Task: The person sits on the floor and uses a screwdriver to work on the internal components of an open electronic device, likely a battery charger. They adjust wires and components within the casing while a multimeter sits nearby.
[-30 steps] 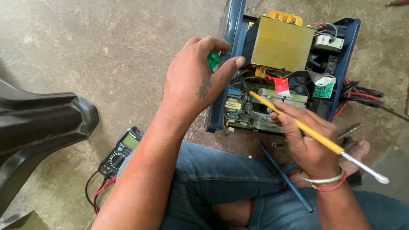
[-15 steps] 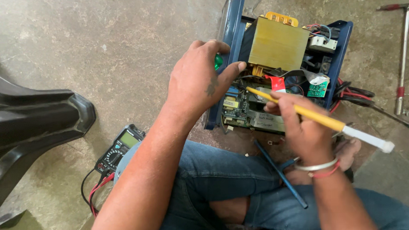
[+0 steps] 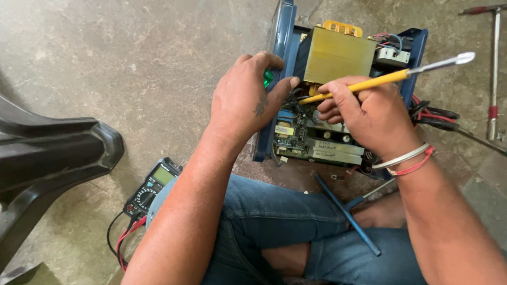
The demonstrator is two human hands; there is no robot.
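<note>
A dark plastic chair [image 3: 38,161] fills the left edge of the scene, resting on the concrete floor [image 3: 121,57]. Right of centre, on the far side of the person's knees, stands an opened blue electrical unit [image 3: 283,40] with a large yellow-wrapped transformer [image 3: 337,55] in its far part and a green circuit board [image 3: 306,138] in its near part.

The left hand [image 3: 246,100] is closed over the unit's left wall, fingers curled on the rim beside a small green part, thumb pointing in toward the board. The right hand [image 3: 367,113] grips a yellow-handled brush [image 3: 375,82] like a pen; its yellow end dips toward the board just beside the left thumb, and its pale tip points up to the far right.

A blue screwdriver [image 3: 346,212] lies across the jeans near the unit. A multimeter [image 3: 153,188] with red and black leads sits on the floor at near left. A long T-handled tool [image 3: 493,66] lies at far right.
</note>
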